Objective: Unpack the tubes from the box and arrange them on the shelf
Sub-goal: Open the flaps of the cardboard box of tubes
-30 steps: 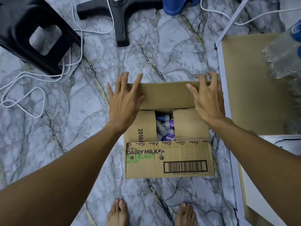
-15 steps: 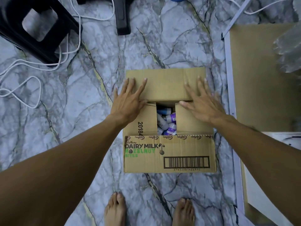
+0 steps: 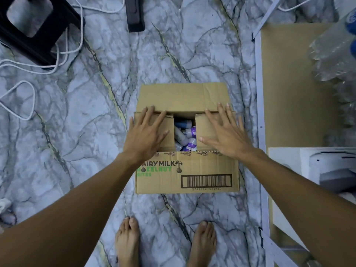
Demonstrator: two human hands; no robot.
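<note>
Our left hand (image 3: 144,135) and right hand (image 3: 226,137) lie flat, fingers spread, on the inner flaps (image 3: 201,125) of the box (image 3: 192,170); we should fold both outward, baring the tubes (image 3: 185,135) between them.

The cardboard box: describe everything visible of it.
The cardboard box is brown corrugated card, standing upright on the marbled floor. Its near face carries Dairy Milk Hazelnut print and a barcode. The far flap is folded back; both short side flaps lie inward, the left hand flat on one, the right hand on the other. Between them, tubes show.
</note>
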